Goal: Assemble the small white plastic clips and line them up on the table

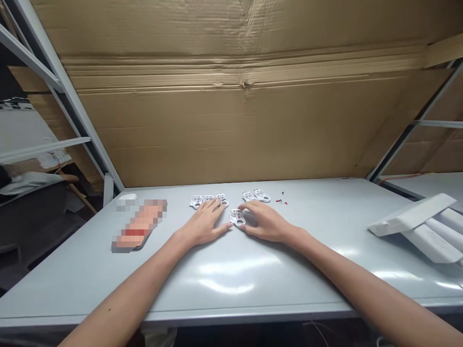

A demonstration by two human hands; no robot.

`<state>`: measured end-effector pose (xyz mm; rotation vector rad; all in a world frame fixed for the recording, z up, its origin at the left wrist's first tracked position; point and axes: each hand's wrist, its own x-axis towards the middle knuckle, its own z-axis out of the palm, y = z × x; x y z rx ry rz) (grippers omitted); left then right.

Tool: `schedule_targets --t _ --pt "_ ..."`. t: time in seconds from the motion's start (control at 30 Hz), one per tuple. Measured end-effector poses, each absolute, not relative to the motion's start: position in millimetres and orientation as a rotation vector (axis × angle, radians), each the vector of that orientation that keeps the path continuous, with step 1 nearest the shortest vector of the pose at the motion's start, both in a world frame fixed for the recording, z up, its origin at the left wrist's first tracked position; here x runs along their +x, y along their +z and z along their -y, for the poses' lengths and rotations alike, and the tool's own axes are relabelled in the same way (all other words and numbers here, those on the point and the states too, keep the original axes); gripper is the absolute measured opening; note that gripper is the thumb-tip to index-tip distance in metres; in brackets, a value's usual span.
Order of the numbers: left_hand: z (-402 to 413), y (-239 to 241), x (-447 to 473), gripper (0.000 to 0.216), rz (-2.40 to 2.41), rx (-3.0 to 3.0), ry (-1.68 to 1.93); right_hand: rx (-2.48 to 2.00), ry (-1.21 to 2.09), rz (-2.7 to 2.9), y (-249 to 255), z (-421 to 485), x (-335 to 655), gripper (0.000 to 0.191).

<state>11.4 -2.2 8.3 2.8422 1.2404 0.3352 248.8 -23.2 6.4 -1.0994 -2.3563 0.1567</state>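
1. Closest to me: the left forearm (141, 284) and right forearm (343, 270) reach in from the bottom corners over the grey table (202, 301), angling inward so the hands nearly meet.
2. Right hand (266, 221) is palm in, thumb and index curved into a C with a moderate gap. They sit at the right side of a white part (235, 216); can't tell if they're actually pinching it.
3. Left hand (204, 225) is palm down, fairly wide, thumb stuck out. Thumb tip's right by that same part's lower left edge, touching or not, hard to say.
4. The white part lies between the two hands: small, round hole at the near end, tiny dark and red spots farther up.
5. Just past that, three similar pieces (197, 201) in a row, partly behind the left fingertips.
6. Beyond the right hand, two more pieces (249, 196), plus little red and black bits (279, 201) to their right.
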Motion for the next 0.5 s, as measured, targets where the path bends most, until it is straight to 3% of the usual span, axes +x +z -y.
schedule_targets --t 0.3,0.5 --pt "1 6 12 0.059 -1.244 2.797 0.332 -1.201 0.017 2.202 -8 8 257 0.038" --pt "2 8 13 0.062 -1.276 2.814 0.281 -1.135 0.060 2.356 4 31 252 0.031"
